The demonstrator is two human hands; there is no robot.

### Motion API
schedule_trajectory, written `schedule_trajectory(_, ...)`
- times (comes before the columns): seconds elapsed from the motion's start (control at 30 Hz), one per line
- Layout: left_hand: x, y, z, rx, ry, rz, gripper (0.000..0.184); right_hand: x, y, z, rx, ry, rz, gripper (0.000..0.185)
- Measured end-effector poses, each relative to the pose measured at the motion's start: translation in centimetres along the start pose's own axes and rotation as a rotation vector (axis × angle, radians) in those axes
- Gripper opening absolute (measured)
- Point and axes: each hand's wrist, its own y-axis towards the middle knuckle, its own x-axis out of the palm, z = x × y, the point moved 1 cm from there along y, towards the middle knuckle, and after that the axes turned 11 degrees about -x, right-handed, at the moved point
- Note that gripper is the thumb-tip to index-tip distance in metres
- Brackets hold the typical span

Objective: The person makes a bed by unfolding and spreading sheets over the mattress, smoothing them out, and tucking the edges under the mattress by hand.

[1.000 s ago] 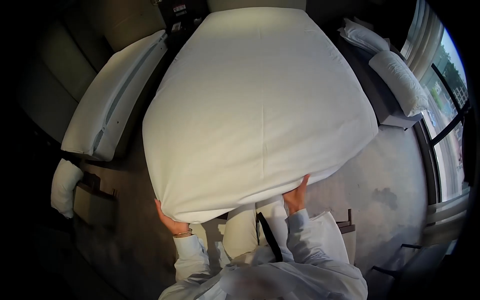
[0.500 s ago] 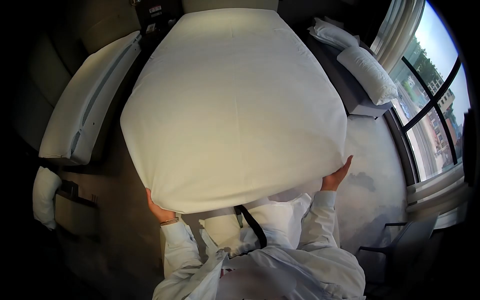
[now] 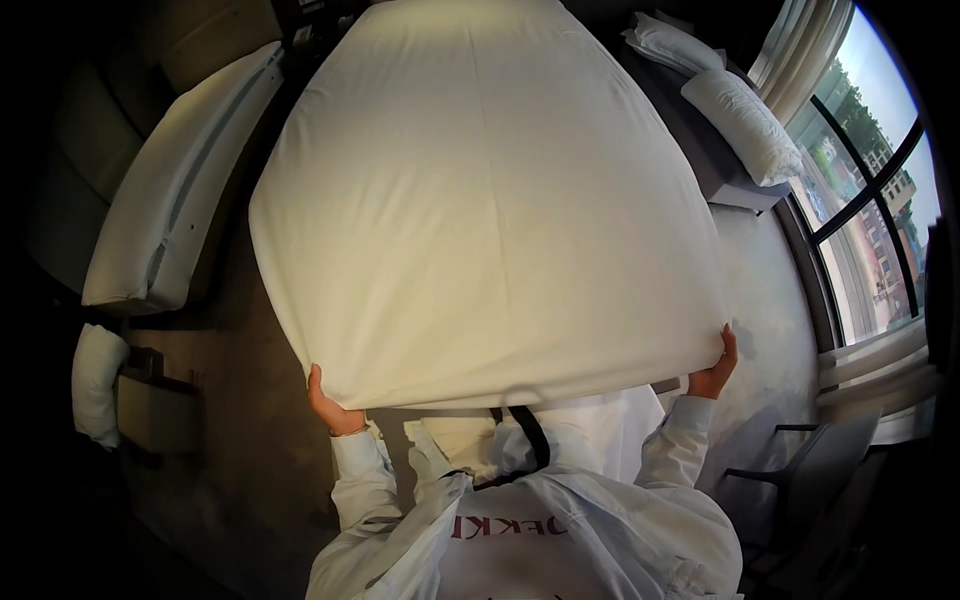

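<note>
A white bed sheet (image 3: 490, 220) covers the mattress in front of me, with a faint crease running down its middle. My left hand (image 3: 334, 402) is closed around the sheet-covered near left corner, thumb along its side. At the near right corner, my right hand (image 3: 714, 366) grips the sheet in the same way, fingertips showing at the outer side. Most fingers of both hands are hidden under the edge. Folds fan out from the left corner, and the near edge between the hands runs fairly straight. More white cloth (image 3: 600, 425) hangs below that edge, close to my body.
On the left stands another white-covered bed (image 3: 185, 190), with a pillow (image 3: 97, 385) beyond its near end. Pillows (image 3: 740, 125) lie on a grey bench (image 3: 725, 185) by the window (image 3: 870, 190). A dark chair (image 3: 810, 465) stands at the lower right.
My right hand has moved outward to the right and my left slightly up and right. The sheet's near edge is straighter and wider, with more folds near the left corner. The view has shifted slightly.
</note>
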Motion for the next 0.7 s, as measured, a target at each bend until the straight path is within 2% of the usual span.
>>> schedule_trajectory(0.13,-2.7,0.7,-1.7,-0.018,0.02,0.013,0.039,-7.4,1.9,2.2,0.002,0.048,0.122,0.031)
schedule_trajectory(0.27,-6.3,4.7,-0.5,-0.058,-0.099,0.065,0.038,-11.4,5.4,1.6,0.09,0.186,0.097,0.03)
schedule_trajectory(0.33,-4.9,5.4,0.9,0.034,-0.045,0.11,0.039,-14.0,8.6,0.7,0.141,0.288,0.168,0.03)
schedule_trajectory(0.43,-4.9,6.0,1.8,0.195,0.252,0.287,0.042,-10.2,8.7,-1.4,0.113,0.183,0.05,0.028)
schedule_trajectory(0.5,-3.3,5.5,3.0,0.107,0.045,0.111,0.045,-9.2,8.5,-2.4,0.052,0.098,0.074,0.027)
schedule_trajectory(0.53,-2.4,4.2,3.3,0.107,0.048,0.112,0.045,-9.1,8.0,-3.1,-0.009,0.013,0.092,0.025)
schedule_trajectory(0.6,0.0,1.1,3.4,0.149,0.067,0.217,0.046,-9.6,7.0,-3.9,0.021,0.02,0.099,0.022)
schedule_trajectory(0.7,-2.5,1.1,3.5,0.176,0.099,0.15,0.046,-12.6,7.9,-4.7,0.097,0.07,0.128,0.022)
